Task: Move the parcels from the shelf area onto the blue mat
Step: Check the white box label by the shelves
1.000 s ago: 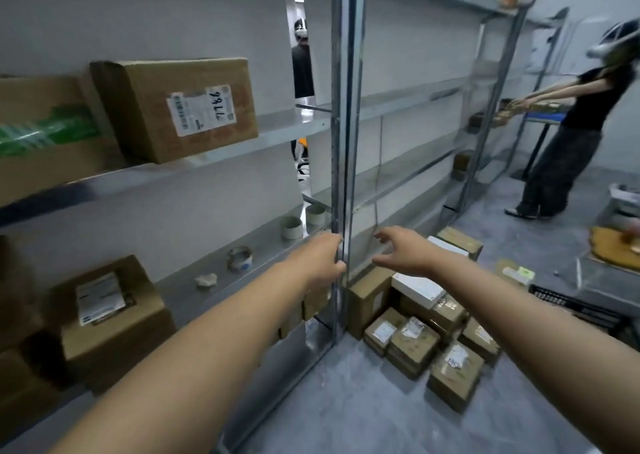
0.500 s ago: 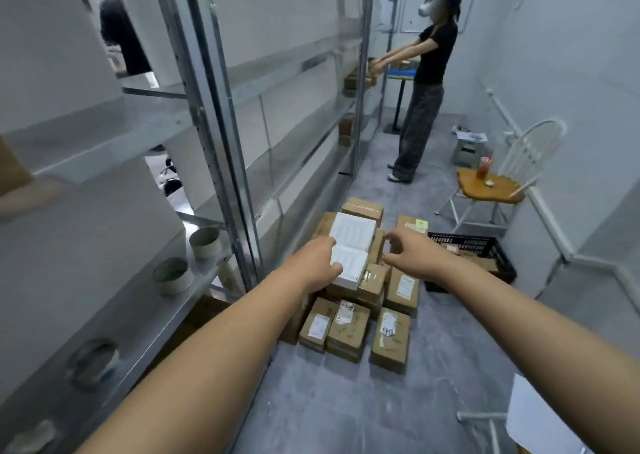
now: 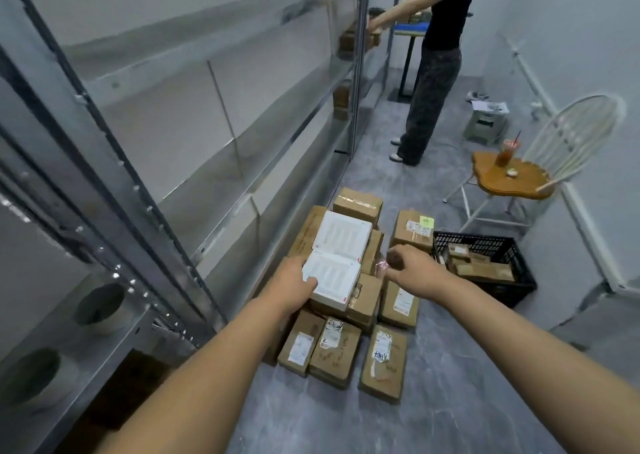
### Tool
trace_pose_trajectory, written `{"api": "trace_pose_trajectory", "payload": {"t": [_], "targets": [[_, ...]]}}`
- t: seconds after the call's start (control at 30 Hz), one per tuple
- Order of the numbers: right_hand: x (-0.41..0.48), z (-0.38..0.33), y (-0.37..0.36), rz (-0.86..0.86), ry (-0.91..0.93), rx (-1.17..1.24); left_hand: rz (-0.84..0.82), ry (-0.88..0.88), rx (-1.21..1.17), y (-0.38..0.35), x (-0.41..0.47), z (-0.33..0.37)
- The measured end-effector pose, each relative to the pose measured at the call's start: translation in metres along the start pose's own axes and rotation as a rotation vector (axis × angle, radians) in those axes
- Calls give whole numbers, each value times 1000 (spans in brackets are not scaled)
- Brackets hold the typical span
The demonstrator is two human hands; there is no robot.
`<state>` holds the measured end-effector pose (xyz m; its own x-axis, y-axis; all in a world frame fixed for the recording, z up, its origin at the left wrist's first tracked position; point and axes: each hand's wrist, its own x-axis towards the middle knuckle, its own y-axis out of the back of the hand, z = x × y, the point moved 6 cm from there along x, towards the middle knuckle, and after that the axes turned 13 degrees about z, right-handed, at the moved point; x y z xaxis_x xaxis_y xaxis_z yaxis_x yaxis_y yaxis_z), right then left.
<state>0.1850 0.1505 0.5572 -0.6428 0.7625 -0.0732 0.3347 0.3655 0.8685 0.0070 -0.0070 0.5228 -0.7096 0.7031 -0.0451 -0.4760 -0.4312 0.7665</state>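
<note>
Several brown cardboard parcels lie piled on the grey floor beside the metal shelf unit. Two white boxes sit on top of the pile, a near one and a far one. My left hand is at the near white box's left edge, with its thumb lying over the near corner. My right hand hovers just right of that box with loosely curled fingers, holding nothing. No blue mat shows near me.
A black crate with more parcels stands right of the pile. Behind it is a white chair with a drink on its seat. Another person stands at the far shelves by a blue-topped table. Tape rolls sit on the low shelf.
My view swung from the shelf down to the floor pile. Both hands came down to the near white box, and the left one now touches it.
</note>
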Motion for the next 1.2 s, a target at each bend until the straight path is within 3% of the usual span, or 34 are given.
{"api": "trace_pose_trajectory", "payload": {"t": [0.23, 0.47, 0.7, 0.97, 1.2], "targets": [[110, 30, -50, -107, -62, 30, -153, 110, 4, -68, 88, -17], [238, 67, -143, -199, -137, -75, -234, 302, -62, -150, 202, -84], [349, 130, -255, -193, -198, -89, -241, 267, -9, -253, 323, -163], [366, 240, -417, -217, -496, 118, -248, 253, 160, -381, 400, -271], [344, 293, -512, -255, -778, 366, -266, 294, 330, -455, 427, -316]]}}
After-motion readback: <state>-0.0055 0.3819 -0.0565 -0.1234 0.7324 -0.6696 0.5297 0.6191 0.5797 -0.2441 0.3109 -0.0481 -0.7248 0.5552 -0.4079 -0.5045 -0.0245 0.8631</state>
